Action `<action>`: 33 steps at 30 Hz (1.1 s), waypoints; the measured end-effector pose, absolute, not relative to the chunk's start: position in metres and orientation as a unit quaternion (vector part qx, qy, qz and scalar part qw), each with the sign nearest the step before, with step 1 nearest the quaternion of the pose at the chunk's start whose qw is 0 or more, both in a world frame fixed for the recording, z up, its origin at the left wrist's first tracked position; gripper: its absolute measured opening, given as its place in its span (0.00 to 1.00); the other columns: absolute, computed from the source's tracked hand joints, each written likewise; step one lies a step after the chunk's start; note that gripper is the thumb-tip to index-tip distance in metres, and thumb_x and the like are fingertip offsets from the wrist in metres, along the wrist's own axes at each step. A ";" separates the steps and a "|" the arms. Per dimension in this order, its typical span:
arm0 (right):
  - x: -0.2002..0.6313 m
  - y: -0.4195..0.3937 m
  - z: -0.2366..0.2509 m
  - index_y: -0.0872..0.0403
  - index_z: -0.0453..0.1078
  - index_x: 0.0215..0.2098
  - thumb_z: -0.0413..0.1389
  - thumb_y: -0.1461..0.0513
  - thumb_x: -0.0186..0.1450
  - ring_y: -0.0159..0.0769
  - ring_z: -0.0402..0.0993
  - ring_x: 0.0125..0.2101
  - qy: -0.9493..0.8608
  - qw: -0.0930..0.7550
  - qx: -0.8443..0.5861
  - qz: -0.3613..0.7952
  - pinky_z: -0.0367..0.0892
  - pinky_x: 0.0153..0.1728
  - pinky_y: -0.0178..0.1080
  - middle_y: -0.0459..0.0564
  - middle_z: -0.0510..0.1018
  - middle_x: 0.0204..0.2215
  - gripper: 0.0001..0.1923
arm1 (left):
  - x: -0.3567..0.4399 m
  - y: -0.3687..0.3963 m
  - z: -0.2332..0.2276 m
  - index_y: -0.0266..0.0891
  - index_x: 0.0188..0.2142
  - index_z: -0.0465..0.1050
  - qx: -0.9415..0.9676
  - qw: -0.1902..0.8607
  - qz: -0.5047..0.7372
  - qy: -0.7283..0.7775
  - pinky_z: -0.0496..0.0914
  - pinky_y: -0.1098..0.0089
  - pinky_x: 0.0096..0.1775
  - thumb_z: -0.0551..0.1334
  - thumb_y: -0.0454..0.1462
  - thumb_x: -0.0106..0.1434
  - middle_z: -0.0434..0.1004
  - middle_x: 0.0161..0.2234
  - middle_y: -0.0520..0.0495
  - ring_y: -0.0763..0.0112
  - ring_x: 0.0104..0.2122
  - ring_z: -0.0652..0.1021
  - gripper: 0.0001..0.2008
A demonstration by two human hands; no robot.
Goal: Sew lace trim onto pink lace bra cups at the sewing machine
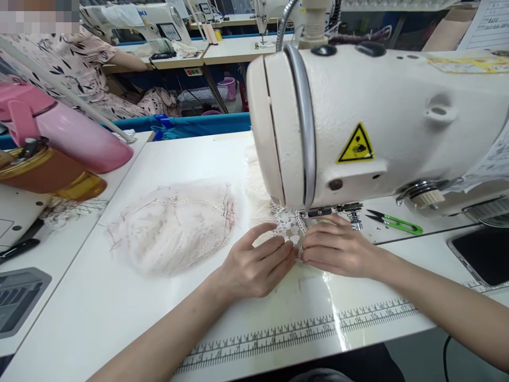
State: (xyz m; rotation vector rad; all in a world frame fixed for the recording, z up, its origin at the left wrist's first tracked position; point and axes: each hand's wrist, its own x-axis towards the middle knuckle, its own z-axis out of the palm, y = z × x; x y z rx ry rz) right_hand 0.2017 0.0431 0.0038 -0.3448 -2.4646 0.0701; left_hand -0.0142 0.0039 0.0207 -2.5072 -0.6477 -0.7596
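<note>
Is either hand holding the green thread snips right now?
No, the green thread snips lie alone on the table beside the sewing machine, while the left hand and right hand press on the lace.

A yellow triangular warning sticker (355,144) with a black border and a black pictogram, too small to make out, sits on the front of the cream sewing machine (397,116), toward three o'clock of the scene. A printed ruler strip (318,326) runs along the near edge of the tabletop (119,297) at about five o'clock; its numbers rise rightward, with 7, 8, 10 and 17 faintly legible. Blue letters "KI" (142,11) show on a distant machine at eleven o'clock.
</note>
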 end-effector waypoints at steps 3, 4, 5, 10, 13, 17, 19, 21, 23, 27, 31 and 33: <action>0.203 0.043 0.003 0.52 0.70 0.33 0.55 0.65 0.65 0.27 0.73 0.37 -0.935 0.331 -0.120 0.038 0.66 0.50 0.39 0.39 0.79 0.32 0.03 | -0.015 0.003 0.021 0.40 0.31 0.75 -0.909 0.221 -0.265 -0.232 0.73 0.65 0.41 0.63 0.30 0.60 0.81 0.31 0.54 0.75 0.31 0.77 0.03; 0.204 0.043 0.002 0.52 0.71 0.34 0.56 0.65 0.64 0.27 0.73 0.37 -0.935 0.332 -0.119 0.037 0.67 0.49 0.38 0.39 0.79 0.33 0.03 | -0.015 0.003 0.021 0.39 0.32 0.74 -0.912 0.218 -0.261 -0.229 0.73 0.66 0.40 0.63 0.30 0.60 0.81 0.32 0.53 0.75 0.31 0.78 0.03; 0.205 0.043 0.001 0.52 0.71 0.35 0.56 0.65 0.64 0.27 0.73 0.38 -0.936 0.331 -0.118 0.034 0.68 0.47 0.37 0.39 0.79 0.34 0.03 | -0.015 0.003 0.021 0.38 0.32 0.74 -0.916 0.211 -0.257 -0.224 0.73 0.66 0.39 0.63 0.30 0.60 0.81 0.32 0.52 0.74 0.32 0.78 0.03; 0.206 0.042 -0.004 0.53 0.71 0.37 0.54 0.67 0.64 0.29 0.73 0.40 -0.941 0.311 -0.127 0.025 0.71 0.41 0.35 0.41 0.79 0.35 0.05 | -0.014 0.004 0.012 0.33 0.37 0.72 -0.939 0.111 -0.203 -0.253 0.70 0.62 0.52 0.59 0.31 0.61 0.78 0.45 0.43 0.62 0.50 0.75 0.05; 0.204 0.041 -0.007 0.53 0.71 0.37 0.54 0.67 0.64 0.30 0.74 0.39 -0.941 0.313 -0.128 0.030 0.71 0.39 0.36 0.41 0.80 0.34 0.05 | -0.014 0.005 0.006 0.27 0.50 0.67 -0.931 0.067 -0.168 -0.316 0.69 0.59 0.53 0.55 0.33 0.61 0.69 0.55 0.36 0.57 0.56 0.69 0.18; 0.202 0.041 -0.009 0.53 0.70 0.37 0.52 0.68 0.65 0.29 0.74 0.38 -0.945 0.299 -0.128 0.034 0.70 0.38 0.35 0.40 0.79 0.34 0.07 | -0.015 0.007 0.005 0.24 0.60 0.56 -0.922 0.061 -0.130 -0.360 0.71 0.58 0.50 0.54 0.34 0.59 0.64 0.58 0.35 0.56 0.56 0.69 0.30; 0.202 0.041 -0.010 0.53 0.70 0.37 0.51 0.68 0.66 0.28 0.74 0.37 -0.947 0.292 -0.129 0.029 0.69 0.37 0.35 0.40 0.79 0.33 0.07 | -0.014 0.009 0.005 0.27 0.60 0.57 -0.921 0.057 -0.111 -0.370 0.72 0.57 0.48 0.54 0.36 0.59 0.65 0.58 0.37 0.55 0.55 0.69 0.29; 0.202 0.040 -0.009 0.53 0.70 0.37 0.51 0.68 0.66 0.28 0.74 0.36 -0.947 0.291 -0.131 0.021 0.69 0.35 0.35 0.39 0.79 0.32 0.07 | -0.014 0.010 0.005 0.30 0.59 0.59 -0.921 0.058 -0.104 -0.371 0.70 0.56 0.49 0.54 0.37 0.59 0.66 0.58 0.40 0.55 0.56 0.69 0.28; 0.202 0.040 -0.009 0.53 0.70 0.36 0.51 0.68 0.66 0.28 0.73 0.35 -0.948 0.291 -0.132 0.014 0.68 0.34 0.35 0.39 0.78 0.31 0.07 | -0.015 0.011 0.005 0.32 0.59 0.60 -0.924 0.059 -0.104 -0.364 0.68 0.56 0.52 0.54 0.37 0.60 0.65 0.58 0.41 0.55 0.57 0.67 0.28; 0.201 0.041 -0.009 0.53 0.69 0.36 0.51 0.68 0.66 0.27 0.73 0.34 -0.945 0.300 -0.132 0.008 0.67 0.34 0.35 0.39 0.78 0.30 0.07 | -0.016 0.012 0.005 0.34 0.60 0.59 -0.928 0.059 -0.101 -0.354 0.65 0.56 0.55 0.54 0.38 0.60 0.64 0.59 0.40 0.58 0.58 0.67 0.28; 0.201 0.041 -0.012 0.53 0.70 0.36 0.51 0.67 0.66 0.27 0.72 0.34 -0.943 0.307 -0.128 0.004 0.67 0.35 0.34 0.40 0.78 0.30 0.07 | -0.016 0.013 0.008 0.38 0.60 0.60 -0.926 0.059 -0.105 -0.358 0.63 0.54 0.56 0.53 0.39 0.61 0.67 0.58 0.42 0.58 0.56 0.69 0.27; 0.200 0.040 -0.013 0.53 0.70 0.36 0.51 0.68 0.66 0.27 0.72 0.34 -0.943 0.306 -0.129 0.003 0.67 0.36 0.34 0.41 0.78 0.30 0.07 | -0.016 0.013 0.008 0.39 0.60 0.60 -0.923 0.057 -0.108 -0.365 0.62 0.53 0.56 0.53 0.39 0.61 0.67 0.57 0.43 0.57 0.56 0.69 0.26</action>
